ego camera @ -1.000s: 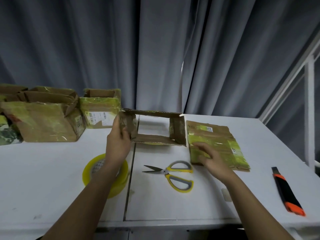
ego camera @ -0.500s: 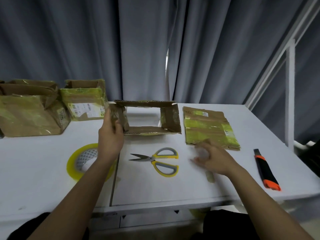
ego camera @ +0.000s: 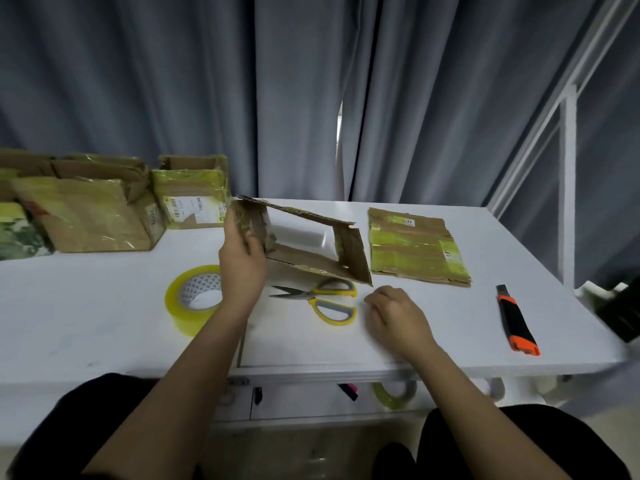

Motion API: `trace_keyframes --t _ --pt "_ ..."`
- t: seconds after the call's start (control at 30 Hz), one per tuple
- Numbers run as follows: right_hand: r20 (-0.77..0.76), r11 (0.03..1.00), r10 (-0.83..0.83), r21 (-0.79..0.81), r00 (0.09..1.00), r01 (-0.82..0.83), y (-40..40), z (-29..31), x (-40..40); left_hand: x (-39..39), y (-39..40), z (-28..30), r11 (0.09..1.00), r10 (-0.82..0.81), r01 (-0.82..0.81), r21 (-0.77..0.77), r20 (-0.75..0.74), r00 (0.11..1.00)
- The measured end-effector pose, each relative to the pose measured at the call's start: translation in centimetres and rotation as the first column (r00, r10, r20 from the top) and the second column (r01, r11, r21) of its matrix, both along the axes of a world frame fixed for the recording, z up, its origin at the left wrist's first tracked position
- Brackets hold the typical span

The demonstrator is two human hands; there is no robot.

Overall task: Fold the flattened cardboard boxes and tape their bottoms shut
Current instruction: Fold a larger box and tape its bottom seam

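Cardboard box (ego camera: 304, 242), opened into a hollow sleeve, sits tilted at frame centre, its left end pinched in my left hand (ego camera: 242, 258) and lifted off the worktop (ego camera: 86, 323). I judge I'm at the squaring-up step: flaps not yet folded, nothing taped. Next, I'd bring the right hand (ego camera: 394, 315), now loosely curled and holding nothing just right of the scissors (ego camera: 317, 299), to the sleeve's far end, then fold the bottom flaps. Far left stand assembled boxes (ego camera: 86, 216); the tape roll (ego camera: 195, 299) lies lower left of the sleeve. A flattened box (ego camera: 415, 251) waits to the right, a utility knife (ego camera: 516, 320) beyond it. Grey curtains (ego camera: 173, 81) hang behind the white worktop; a white frame (ego camera: 568, 168) rises at the right edge.
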State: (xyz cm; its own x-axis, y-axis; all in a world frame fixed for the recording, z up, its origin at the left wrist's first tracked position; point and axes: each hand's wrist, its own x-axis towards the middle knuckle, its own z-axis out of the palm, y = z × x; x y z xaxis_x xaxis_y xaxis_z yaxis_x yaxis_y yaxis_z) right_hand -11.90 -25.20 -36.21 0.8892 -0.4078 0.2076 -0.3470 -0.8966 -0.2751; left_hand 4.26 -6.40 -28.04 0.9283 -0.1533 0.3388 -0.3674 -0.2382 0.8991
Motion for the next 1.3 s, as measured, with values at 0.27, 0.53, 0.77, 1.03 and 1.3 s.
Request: trace_keyframes --t 0.27,0.53,0.77,1.03,1.3 --pt "-0.242 0.973 0.213 -0.037 0.947 -0.228 2.1 -0.5 1.5 -0.8 1.7 1.9 0.997 0.032 -0.032 0.064 -0.008 0.999" --pt "-0.343 0.969 -0.062 -0.245 0.937 -0.025 -0.4 -0.3 -1.8 0.0 3.0 2.0 0.998 0.034 -0.035 0.057 0.034 0.999" --pt "0.412 0.810 -0.098 0.562 0.906 -0.167 4.4 4.0 -1.3 -0.9 3.4 2.7 0.996 0.027 -0.029 0.086 0.023 0.999" --pt "0.566 0.761 -0.307 0.629 0.765 -0.160 6.1 12.2 3.8 -1.3 4.7 4.9 0.991 0.021 -0.018 0.135 -0.028 0.999" --pt "0.531 0.672 -0.376 0.721 0.759 -0.171 6.7 16.5 2.4 -0.8 8.0 7.7 0.974 -0.110 0.119 0.194 -0.057 0.992"
